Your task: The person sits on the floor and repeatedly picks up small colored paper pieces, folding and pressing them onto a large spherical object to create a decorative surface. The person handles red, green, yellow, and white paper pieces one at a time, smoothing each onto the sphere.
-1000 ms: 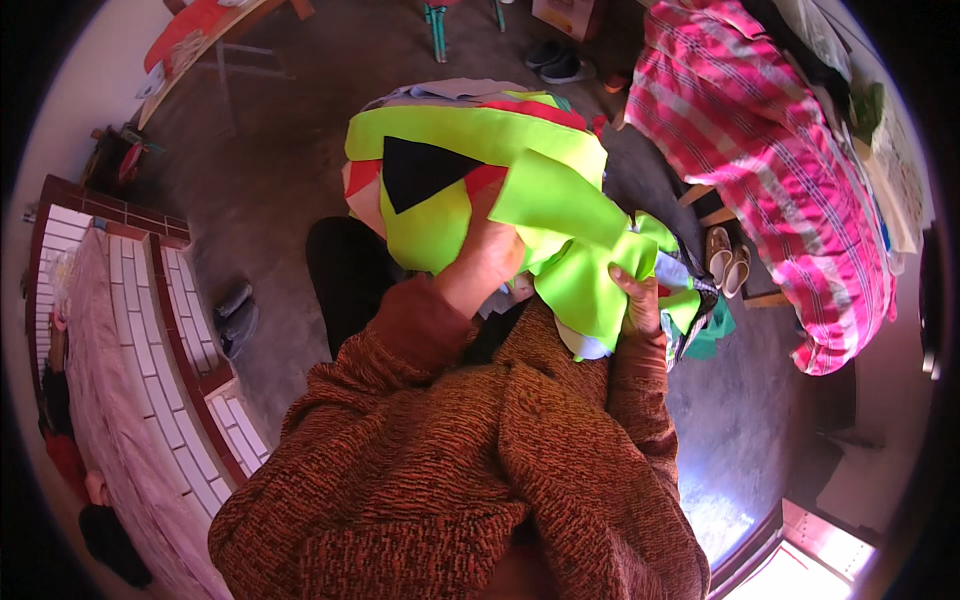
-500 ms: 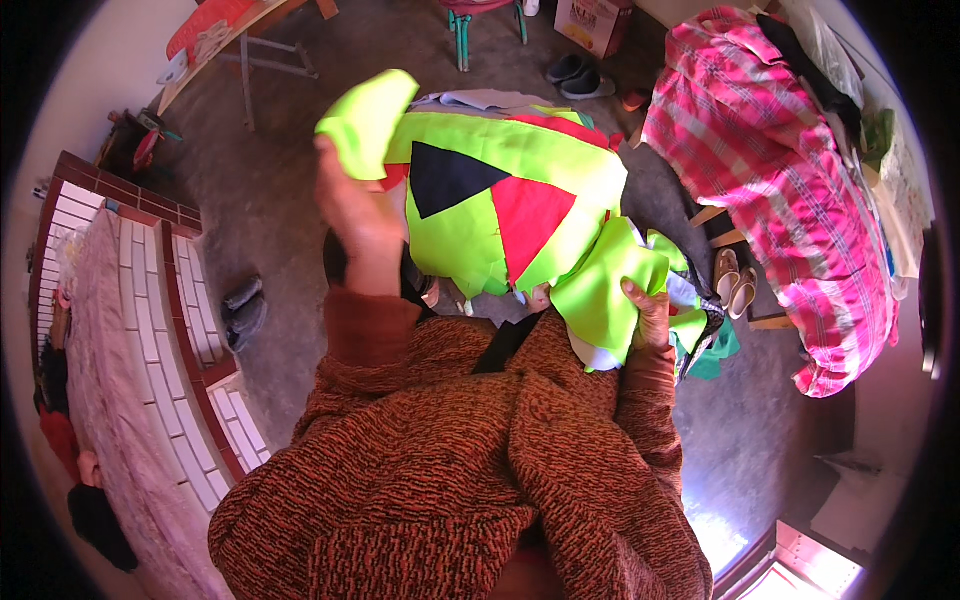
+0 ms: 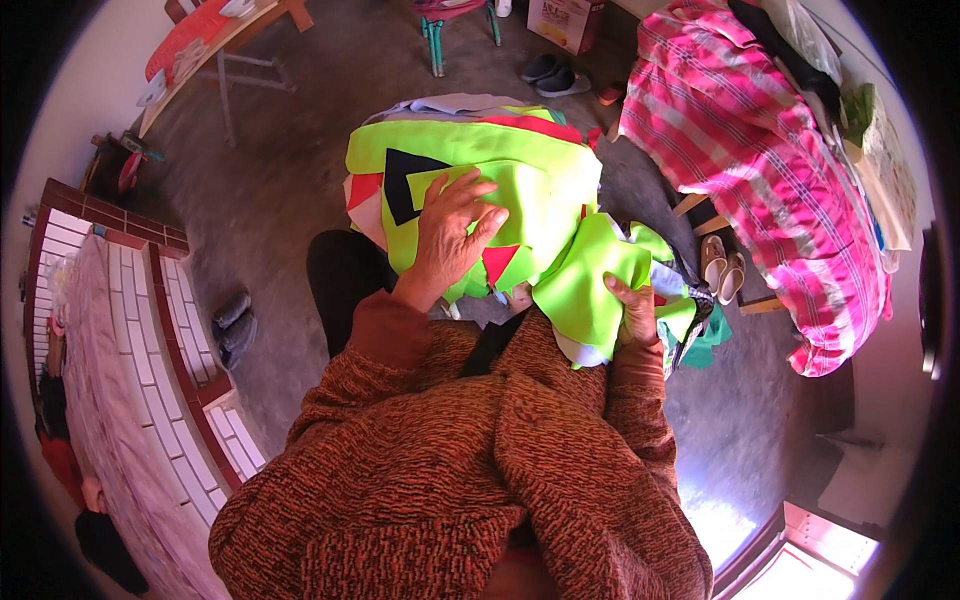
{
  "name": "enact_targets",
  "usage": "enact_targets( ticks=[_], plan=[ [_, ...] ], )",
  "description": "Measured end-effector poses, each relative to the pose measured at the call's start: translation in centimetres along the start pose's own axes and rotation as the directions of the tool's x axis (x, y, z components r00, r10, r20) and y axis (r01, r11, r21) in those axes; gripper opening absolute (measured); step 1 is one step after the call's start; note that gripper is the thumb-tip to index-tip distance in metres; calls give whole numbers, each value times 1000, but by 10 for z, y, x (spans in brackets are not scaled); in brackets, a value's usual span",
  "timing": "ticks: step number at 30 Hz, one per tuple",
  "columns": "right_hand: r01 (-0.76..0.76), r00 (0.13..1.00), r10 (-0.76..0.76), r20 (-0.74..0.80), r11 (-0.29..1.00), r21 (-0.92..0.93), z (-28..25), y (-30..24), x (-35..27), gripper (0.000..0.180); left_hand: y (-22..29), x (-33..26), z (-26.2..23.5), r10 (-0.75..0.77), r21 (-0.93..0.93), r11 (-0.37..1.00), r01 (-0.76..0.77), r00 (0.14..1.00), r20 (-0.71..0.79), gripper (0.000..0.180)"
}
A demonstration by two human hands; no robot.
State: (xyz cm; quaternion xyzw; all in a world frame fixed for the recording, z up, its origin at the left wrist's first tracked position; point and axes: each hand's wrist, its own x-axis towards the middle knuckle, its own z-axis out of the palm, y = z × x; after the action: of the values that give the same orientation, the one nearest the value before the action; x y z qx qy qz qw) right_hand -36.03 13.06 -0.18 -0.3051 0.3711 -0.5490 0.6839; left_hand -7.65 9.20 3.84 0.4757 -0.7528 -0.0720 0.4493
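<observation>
In front of my lap lies a patchwork cloth [image 3: 465,140] of neon yellow-green with black and red pieces. A loose neon yellow-green fabric piece [image 3: 535,195] now lies over its middle, covering much of the black and red triangles. On that piece rests my left hand [image 3: 450,235], fingers bent a little and thumb apart, gripping nothing. Closer to my right knee, my right hand [image 3: 637,312] is closed on several neon green fabric pieces [image 3: 590,285], thumb on top. Pale and dark scraps [image 3: 675,285] stick out beside it.
A pink plaid cloth [image 3: 740,170] covers furniture at the right. Slippers [image 3: 722,270] and dark shoes [image 3: 555,78] stand on the floor, with more shoes [image 3: 235,328] at the left. A table [image 3: 215,50] stands far left, a stool [image 3: 435,45] and a box [image 3: 565,22] at the back.
My left hand has moved right and down from the left edge of the cloth, laying the raised neon piece over its middle and letting go. The right hand keeps its hold.
</observation>
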Motion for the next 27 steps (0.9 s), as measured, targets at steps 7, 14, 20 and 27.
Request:
enact_targets(
  ticks=[7, 14, 20, 27],
  plan=[
    [11, 1000, -12, 6, 999, 38, 3, 0, 0, 53, 27, 15, 6, 103, 76, 992, -101, 994, -27, 28],
    [19, 999, -18, -33, 999, 42, 6, -3, -2, 48, 25, 4, 32, 66, 226, 969, -103, 984, 164, 44],
    [32, 999, -31, -28, 999, 43, 4, 0, 0, 46, 21, 6, 32, 100, 198, 969, -150, 964, 245, 44],
    [38, 999, -37, -20, 999, 39, 3, 0, 0, 45, 33, 3, 45, 77, 349, 915, -200, 939, 336, 57]
  ],
)
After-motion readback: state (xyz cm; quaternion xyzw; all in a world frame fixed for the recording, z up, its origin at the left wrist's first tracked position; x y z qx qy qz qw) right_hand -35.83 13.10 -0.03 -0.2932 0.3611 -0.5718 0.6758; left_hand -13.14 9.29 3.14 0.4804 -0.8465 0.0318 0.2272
